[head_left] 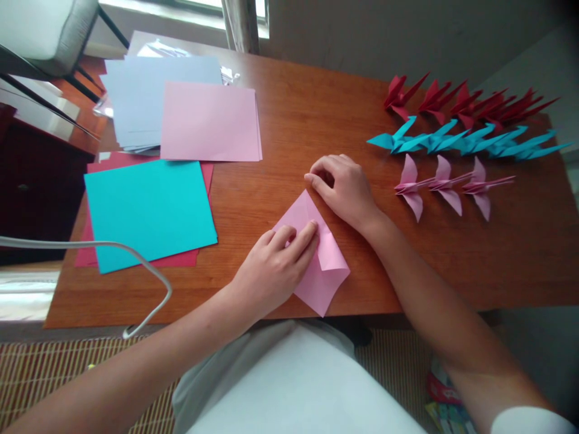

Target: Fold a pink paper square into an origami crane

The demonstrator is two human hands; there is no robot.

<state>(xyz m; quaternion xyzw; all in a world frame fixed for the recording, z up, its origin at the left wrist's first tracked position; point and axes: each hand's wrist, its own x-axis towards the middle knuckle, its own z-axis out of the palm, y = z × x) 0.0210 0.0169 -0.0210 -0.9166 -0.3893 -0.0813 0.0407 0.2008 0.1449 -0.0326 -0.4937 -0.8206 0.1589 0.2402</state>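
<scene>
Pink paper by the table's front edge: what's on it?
The left hand rests on the pink paper; any folds beneath that hand are covered.

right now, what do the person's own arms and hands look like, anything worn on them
The bare left hand and bare right hand show no gloves, rings or watch. The left forearm is uncovered; the right forearm meets a plain white fabric sleeve.

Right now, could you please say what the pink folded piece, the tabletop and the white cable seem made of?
Pink folded piece: matte paper, by its creases and curling edge. Tabletop: wood or veneer, satin, by its grain and sheen. White cable: perhaps smooth plastic, by its even, flexible bend.
</scene>
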